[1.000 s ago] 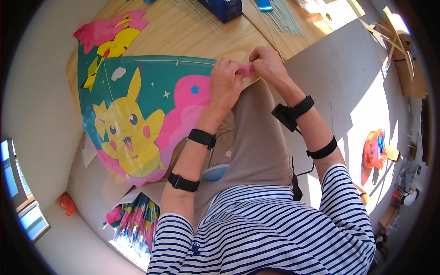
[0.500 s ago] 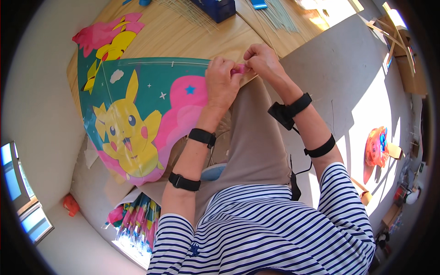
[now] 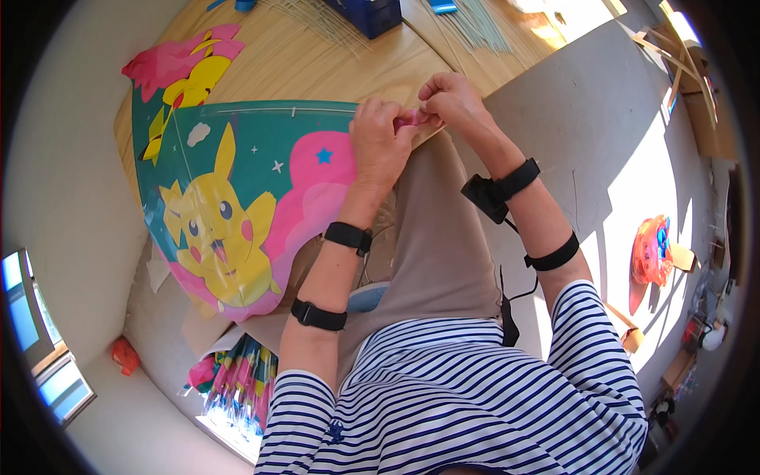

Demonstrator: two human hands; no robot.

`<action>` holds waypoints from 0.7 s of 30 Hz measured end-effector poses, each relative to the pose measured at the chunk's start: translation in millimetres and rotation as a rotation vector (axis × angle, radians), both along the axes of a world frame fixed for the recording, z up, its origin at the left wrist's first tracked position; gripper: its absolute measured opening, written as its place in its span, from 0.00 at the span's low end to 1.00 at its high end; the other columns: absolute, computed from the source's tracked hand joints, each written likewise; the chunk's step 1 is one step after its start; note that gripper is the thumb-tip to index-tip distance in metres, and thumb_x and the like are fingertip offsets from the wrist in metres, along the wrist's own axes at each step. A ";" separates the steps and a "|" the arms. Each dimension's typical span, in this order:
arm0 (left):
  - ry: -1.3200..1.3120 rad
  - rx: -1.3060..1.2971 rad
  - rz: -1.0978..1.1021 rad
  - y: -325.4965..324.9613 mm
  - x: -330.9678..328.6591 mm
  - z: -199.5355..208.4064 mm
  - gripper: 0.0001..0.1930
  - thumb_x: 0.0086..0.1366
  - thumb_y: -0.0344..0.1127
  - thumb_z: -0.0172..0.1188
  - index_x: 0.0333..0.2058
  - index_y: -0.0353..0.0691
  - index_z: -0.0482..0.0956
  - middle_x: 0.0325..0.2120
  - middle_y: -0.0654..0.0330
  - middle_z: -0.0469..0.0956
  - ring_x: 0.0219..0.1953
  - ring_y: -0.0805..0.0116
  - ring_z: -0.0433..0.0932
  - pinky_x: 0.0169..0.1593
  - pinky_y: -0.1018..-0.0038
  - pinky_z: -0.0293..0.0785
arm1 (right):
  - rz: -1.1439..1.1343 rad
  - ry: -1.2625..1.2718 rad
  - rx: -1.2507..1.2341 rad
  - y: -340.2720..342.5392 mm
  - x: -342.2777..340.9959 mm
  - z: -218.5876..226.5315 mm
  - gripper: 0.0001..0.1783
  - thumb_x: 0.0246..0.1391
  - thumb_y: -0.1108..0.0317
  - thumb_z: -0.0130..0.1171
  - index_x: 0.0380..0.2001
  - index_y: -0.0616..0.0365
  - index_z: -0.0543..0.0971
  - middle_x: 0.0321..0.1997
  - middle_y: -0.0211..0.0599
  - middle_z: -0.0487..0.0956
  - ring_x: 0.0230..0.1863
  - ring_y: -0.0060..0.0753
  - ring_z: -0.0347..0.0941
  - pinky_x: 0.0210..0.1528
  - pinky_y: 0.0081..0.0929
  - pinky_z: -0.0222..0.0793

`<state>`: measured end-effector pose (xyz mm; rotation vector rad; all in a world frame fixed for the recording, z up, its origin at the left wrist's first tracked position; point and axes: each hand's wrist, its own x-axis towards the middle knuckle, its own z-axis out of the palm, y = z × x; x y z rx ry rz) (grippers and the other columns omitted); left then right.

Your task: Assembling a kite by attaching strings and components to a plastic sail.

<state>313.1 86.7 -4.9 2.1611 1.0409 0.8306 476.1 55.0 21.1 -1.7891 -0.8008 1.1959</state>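
A kite (image 3: 261, 162) of green, pink and yellow printed film, with a yellow cartoon figure on it, hangs over the table's near edge and my lap. A thin pale rod (image 3: 269, 108) runs along its upper edge. At the kite's right corner my left hand (image 3: 378, 142) is closed, pinching the pink film between thumb and fingers. Right beside it, my right hand (image 3: 453, 103) is also closed, its thumb and forefinger pinched at the tip of that same pink corner. Whatever small part lies between the fingertips is hidden.
On the wooden table (image 3: 317, 67) stand a dark blue bin (image 3: 368, 17) and bundles of thin rods (image 3: 476, 30). A box of folded kite film (image 3: 237, 380) sits at my lower left. An orange plastic bag (image 3: 651, 252) lies on the floor at right.
Both hands stay pinched at the kite's corner, with the left shifted slightly left. The kite's film has slid a little to the left with it.
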 end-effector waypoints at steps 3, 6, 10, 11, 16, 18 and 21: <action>0.017 0.001 0.002 -1.3 1.4 4.3 0.09 0.46 0.29 0.71 0.27 0.39 0.81 0.28 0.58 0.74 0.36 0.58 0.74 0.40 0.65 0.71 | 0.005 0.002 -0.004 0.2 2.1 -1.9 0.08 0.47 0.80 0.52 0.33 0.67 0.77 0.24 0.43 0.82 0.25 0.30 0.80 0.27 0.26 0.74; 0.031 0.012 0.013 -1.8 1.7 4.4 0.09 0.45 0.30 0.72 0.27 0.39 0.80 0.28 0.58 0.74 0.36 0.58 0.74 0.40 0.65 0.71 | -0.002 0.026 0.001 -0.5 1.7 1.9 0.08 0.47 0.80 0.52 0.32 0.67 0.77 0.24 0.43 0.82 0.24 0.31 0.79 0.26 0.27 0.74; 0.048 0.011 0.022 -2.2 2.1 4.9 0.10 0.45 0.30 0.72 0.26 0.40 0.80 0.28 0.58 0.74 0.36 0.58 0.74 0.40 0.64 0.71 | -0.012 0.060 -0.021 -2.3 4.8 2.4 0.05 0.50 0.78 0.56 0.32 0.63 0.76 0.26 0.41 0.83 0.22 0.24 0.76 0.25 0.23 0.71; 0.051 0.006 0.019 -2.1 2.3 5.0 0.10 0.45 0.30 0.72 0.26 0.40 0.80 0.28 0.58 0.74 0.36 0.58 0.74 0.40 0.64 0.71 | -0.023 0.062 -0.013 -2.1 5.8 0.2 0.05 0.49 0.79 0.54 0.32 0.64 0.77 0.25 0.42 0.82 0.22 0.26 0.77 0.24 0.24 0.71; 0.054 0.001 0.022 -1.8 2.7 5.2 0.10 0.45 0.30 0.72 0.26 0.40 0.80 0.28 0.59 0.74 0.37 0.58 0.74 0.41 0.64 0.71 | -0.031 0.079 -0.010 -1.5 9.3 -2.3 0.06 0.49 0.79 0.54 0.32 0.64 0.77 0.25 0.43 0.83 0.21 0.26 0.76 0.23 0.25 0.70; 0.056 0.004 0.020 -2.3 3.2 5.8 0.10 0.45 0.30 0.72 0.26 0.40 0.80 0.28 0.59 0.75 0.37 0.58 0.74 0.41 0.64 0.71 | -0.049 0.090 -0.012 -2.0 10.0 -1.5 0.05 0.49 0.78 0.55 0.32 0.64 0.77 0.25 0.43 0.83 0.21 0.25 0.75 0.23 0.25 0.70; 0.059 0.018 0.025 -2.7 4.0 6.1 0.10 0.44 0.30 0.72 0.25 0.40 0.80 0.27 0.59 0.75 0.36 0.59 0.74 0.40 0.65 0.71 | -0.037 0.120 -0.033 -3.0 12.5 -0.4 0.03 0.52 0.76 0.59 0.32 0.59 0.77 0.27 0.39 0.84 0.22 0.18 0.73 0.24 0.19 0.68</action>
